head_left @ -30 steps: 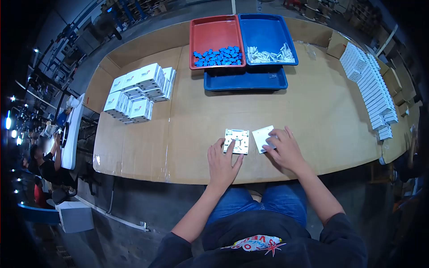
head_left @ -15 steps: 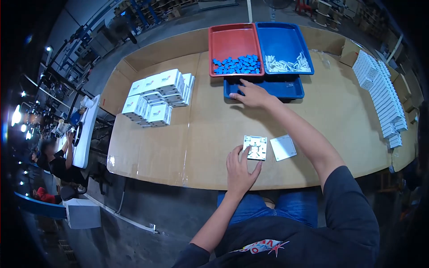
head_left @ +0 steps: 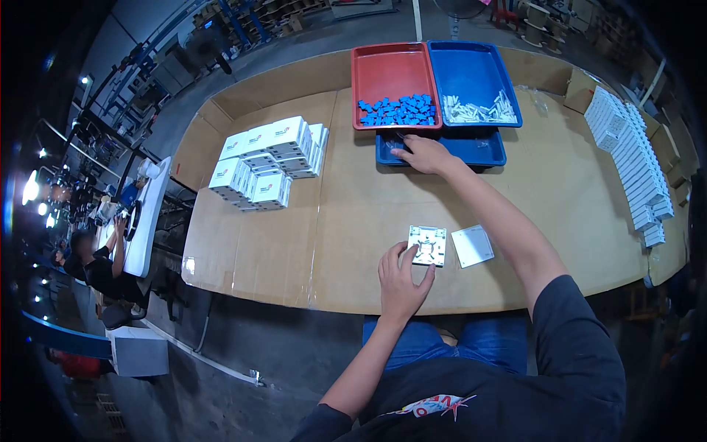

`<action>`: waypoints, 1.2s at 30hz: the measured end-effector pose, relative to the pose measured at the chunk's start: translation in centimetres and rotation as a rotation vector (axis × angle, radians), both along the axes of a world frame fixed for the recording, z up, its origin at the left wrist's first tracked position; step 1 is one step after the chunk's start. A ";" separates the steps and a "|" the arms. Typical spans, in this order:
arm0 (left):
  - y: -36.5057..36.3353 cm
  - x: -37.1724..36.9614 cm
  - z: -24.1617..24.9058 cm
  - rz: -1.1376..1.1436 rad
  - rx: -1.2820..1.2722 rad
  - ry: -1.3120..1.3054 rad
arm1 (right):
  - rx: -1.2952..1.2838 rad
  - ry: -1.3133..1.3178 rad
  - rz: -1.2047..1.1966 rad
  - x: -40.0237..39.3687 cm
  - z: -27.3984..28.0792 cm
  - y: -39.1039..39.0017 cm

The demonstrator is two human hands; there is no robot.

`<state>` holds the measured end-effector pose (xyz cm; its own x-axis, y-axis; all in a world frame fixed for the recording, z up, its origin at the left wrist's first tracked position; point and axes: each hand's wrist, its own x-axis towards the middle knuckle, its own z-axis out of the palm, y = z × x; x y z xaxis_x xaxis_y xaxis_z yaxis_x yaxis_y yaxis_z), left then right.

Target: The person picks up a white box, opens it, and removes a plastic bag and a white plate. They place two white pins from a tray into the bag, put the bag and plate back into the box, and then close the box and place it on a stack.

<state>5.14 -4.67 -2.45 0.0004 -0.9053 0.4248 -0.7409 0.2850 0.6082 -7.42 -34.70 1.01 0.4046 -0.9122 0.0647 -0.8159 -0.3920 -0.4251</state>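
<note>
A white square plastic housing, its inner side with moulded details facing up, lies near the table's front edge. My left hand holds it at the left and lower edges, index finger and thumb against it. Right of it lies a flat white square cover, touched by neither hand. My right hand reaches into the lower blue tray, below the red tray. Its thumb and index finger are apart; the fingertips are in shadow, and what they touch I cannot make out.
The red tray holds blue pieces; the upper blue tray holds white pieces. White boxes are stacked at left, and rows of white parts stand at right. Another person sits at a white table.
My right hand has gone a little deeper into the lower blue tray, its fingers now under the red tray's edge. My left hand stays on the housing. The whole view has shifted slightly.
</note>
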 end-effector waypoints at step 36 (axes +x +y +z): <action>0.1 -5.9 -0.6 -0.135 0.251 0.760 | 0.644 -1.335 -0.306 -11.0 -3.0 30.1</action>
<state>-0.72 -4.60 -3.08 0.0906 -0.9865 0.1367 -0.0685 0.1307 0.9890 -18.47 -4.60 -1.96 0.1687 -0.9627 -0.2116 0.2820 0.2528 -0.9255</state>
